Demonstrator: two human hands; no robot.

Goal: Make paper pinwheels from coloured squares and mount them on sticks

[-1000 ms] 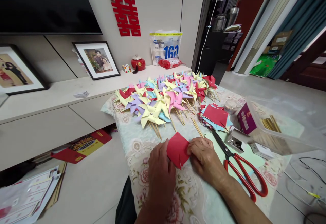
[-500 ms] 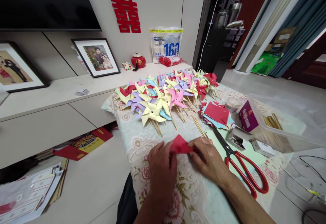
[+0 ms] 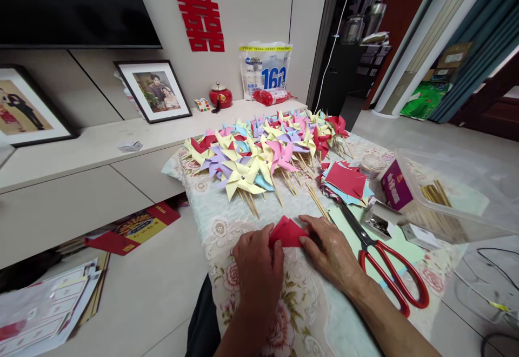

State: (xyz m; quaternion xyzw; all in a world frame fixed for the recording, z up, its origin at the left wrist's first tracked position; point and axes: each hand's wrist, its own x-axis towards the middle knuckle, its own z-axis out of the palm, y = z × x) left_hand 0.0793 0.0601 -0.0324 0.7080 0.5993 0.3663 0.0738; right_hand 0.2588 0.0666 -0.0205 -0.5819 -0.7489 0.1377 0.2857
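Between my hands, low over the flowered tablecloth, is a red paper square [image 3: 287,232] with a fold in it. My left hand [image 3: 259,254] grips its left side, thumb in front and fingers behind. At the right corner, my right hand [image 3: 330,249] pinches the paper with the thumb while the index finger is lifted off a little. Large scissors [image 3: 367,240] with red handles lie beside my right forearm on pale green paper. Beyond the hands stand many paper pinwheels [image 3: 247,176] on sticks. A pile of coloured paper squares [image 3: 346,179] lies right of them.
A clear plastic box [image 3: 454,211] with wooden sticks stands at the right. Before it are a small open box of metal pins [image 3: 379,222] and a white box [image 3: 420,236]. Loose sticks [image 3: 317,201] lie near the pile. Behind runs a white cabinet [image 3: 93,154].
The red paper has changed from a single peak to a folded shape with two offset points. My right index finger has lifted and straightened; the left hand has shifted only slightly.
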